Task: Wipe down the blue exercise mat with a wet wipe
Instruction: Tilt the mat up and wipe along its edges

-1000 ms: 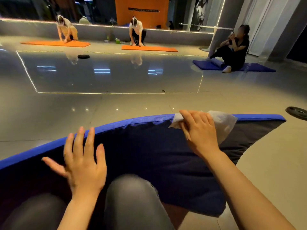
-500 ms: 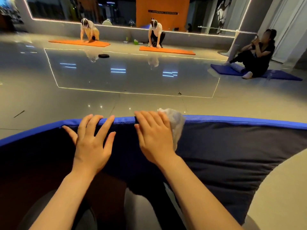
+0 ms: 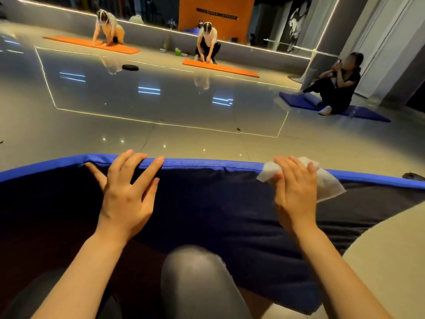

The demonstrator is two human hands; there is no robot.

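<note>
Mid-wipe: right hand [image 3: 295, 192] flat on wet wipe [image 3: 327, 184] at blue exercise mat [image 3: 207, 203] far edge — left hand [image 3: 125, 192] spread, steadying (most surface seemingly left).

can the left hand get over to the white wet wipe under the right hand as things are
Probably yes. The left hand lies flat on the blue padded exercise mat, fingers over its far edge, holding nothing. The white wet wipe sits along that same edge under the right hand, with only bare mat between them.
</note>
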